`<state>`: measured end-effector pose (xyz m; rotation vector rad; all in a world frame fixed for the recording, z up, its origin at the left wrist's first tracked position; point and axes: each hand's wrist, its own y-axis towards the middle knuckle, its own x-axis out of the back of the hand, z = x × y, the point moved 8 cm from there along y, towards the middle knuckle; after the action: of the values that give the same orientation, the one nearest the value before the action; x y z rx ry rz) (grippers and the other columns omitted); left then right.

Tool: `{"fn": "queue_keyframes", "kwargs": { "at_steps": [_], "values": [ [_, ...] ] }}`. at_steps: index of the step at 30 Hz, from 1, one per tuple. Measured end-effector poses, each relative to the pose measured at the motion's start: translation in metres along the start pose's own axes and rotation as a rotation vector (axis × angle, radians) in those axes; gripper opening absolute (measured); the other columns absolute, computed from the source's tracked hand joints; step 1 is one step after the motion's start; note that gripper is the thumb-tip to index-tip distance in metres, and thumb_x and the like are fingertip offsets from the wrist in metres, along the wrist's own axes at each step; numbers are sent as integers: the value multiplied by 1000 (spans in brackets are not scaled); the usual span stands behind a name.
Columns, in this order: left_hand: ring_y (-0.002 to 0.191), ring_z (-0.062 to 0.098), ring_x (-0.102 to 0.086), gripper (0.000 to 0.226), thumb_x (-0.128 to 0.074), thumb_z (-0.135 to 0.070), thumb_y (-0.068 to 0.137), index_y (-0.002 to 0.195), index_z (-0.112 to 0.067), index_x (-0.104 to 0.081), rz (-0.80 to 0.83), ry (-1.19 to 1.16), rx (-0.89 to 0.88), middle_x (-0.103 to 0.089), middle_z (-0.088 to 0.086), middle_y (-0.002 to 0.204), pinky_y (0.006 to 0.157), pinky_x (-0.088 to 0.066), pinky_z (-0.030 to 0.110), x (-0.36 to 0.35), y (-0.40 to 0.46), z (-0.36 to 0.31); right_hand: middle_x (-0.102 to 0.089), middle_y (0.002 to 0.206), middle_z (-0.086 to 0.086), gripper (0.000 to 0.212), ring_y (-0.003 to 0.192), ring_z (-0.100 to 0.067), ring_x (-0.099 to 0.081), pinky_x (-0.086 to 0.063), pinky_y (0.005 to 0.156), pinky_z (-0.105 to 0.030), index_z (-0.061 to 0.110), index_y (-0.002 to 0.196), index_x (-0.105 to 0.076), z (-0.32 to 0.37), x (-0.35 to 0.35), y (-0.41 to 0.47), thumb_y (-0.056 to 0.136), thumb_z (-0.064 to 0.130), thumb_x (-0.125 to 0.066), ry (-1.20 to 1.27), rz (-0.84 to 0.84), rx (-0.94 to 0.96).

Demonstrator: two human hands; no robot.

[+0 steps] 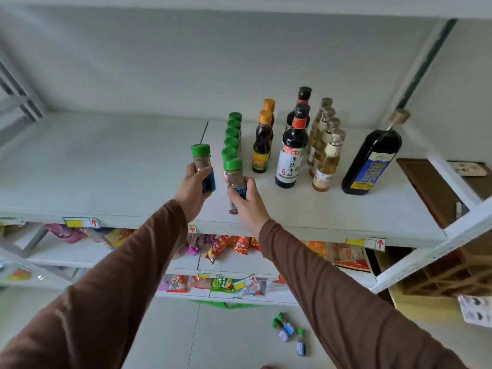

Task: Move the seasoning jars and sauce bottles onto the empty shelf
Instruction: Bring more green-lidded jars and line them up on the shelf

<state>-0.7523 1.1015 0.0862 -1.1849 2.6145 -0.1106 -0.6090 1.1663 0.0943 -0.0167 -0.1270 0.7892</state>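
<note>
My left hand [191, 189] grips a green-capped seasoning jar [203, 166] above the white shelf [106, 166]. My right hand [249, 203] holds a second green-capped jar [235, 177] at the near end of a row of several green-capped jars [232, 134]. To the right of that row stand two orange-capped sauce bottles [262, 145], two dark soy sauce bottles [291, 153], several pale vinegar bottles [326, 155] and a large dark bottle [371, 163]. Three more small jars [288, 331] lie on the floor below.
The shelf's left half is bare. Lower shelves [239, 262] hold snack packets. A white post [436, 246] slants at the right, with cardboard boxes [439, 278] behind it. Price tags [81, 222] hang on the shelf's front edge.
</note>
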Motion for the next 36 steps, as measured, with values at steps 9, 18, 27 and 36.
{"fn": "queue_keyframes", "kwargs": {
  "at_steps": [9,18,27,36],
  "values": [
    [81,12,-58,41,-64,3,90,123,-14,-48,71,244,-102,-63,-1,97,74,-46,29,43,96,-36,-62,113,-3,35,102,-22,-60,-52,94,-50,24,117,-48,-2,-69,72,87,25,-67,3,-105,38],
    [76,15,-63,41,-66,7,84,119,-9,-54,211,476,-123,-67,7,97,71,-49,29,36,206,-32,-63,114,3,45,107,-15,-60,-45,99,-27,21,119,-52,-25,-92,144,82,5,-74,50,-359,-42],
    [86,20,-67,32,-81,-8,78,94,-27,-60,280,549,-122,-69,-5,89,86,-57,39,2,267,-26,-58,102,20,45,94,3,-56,-37,82,0,24,119,-52,-36,-98,185,86,-3,-67,90,-521,-61],
    [99,32,-67,34,-56,6,89,116,-15,-65,306,643,-192,-70,9,108,81,-56,38,-4,294,-26,-57,130,7,51,112,0,-49,-38,102,-18,25,131,-48,-25,-94,225,89,1,-64,44,-584,-65]
  ]
}}
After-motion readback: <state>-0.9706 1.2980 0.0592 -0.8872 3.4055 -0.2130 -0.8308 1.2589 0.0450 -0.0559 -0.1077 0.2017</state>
